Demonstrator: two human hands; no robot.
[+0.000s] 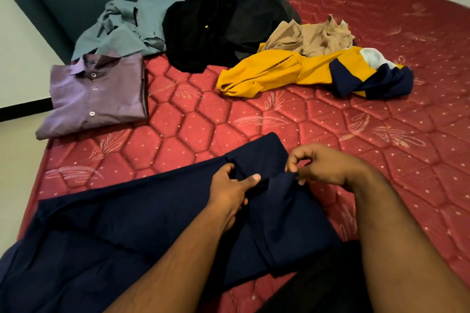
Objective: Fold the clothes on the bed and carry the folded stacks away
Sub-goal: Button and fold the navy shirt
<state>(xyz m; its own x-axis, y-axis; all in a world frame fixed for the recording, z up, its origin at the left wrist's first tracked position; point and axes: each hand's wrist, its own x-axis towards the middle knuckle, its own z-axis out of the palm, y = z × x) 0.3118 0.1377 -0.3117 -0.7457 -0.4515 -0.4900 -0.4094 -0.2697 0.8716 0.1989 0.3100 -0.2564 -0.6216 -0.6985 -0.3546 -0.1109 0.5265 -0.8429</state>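
We pinch the navy garment (157,223), lying at the bed's (381,134) near edge, with our left hand (230,193) and right hand (323,165); if either grip slips, the fold may skew.

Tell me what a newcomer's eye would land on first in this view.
First, the two hands at the near edge: the left hand and right hand both pinch the navy garment spread across the red mattress. Next, the yellow top glows at centre right, crumpled. At the far left lies the one folded piece, a purple shirt.
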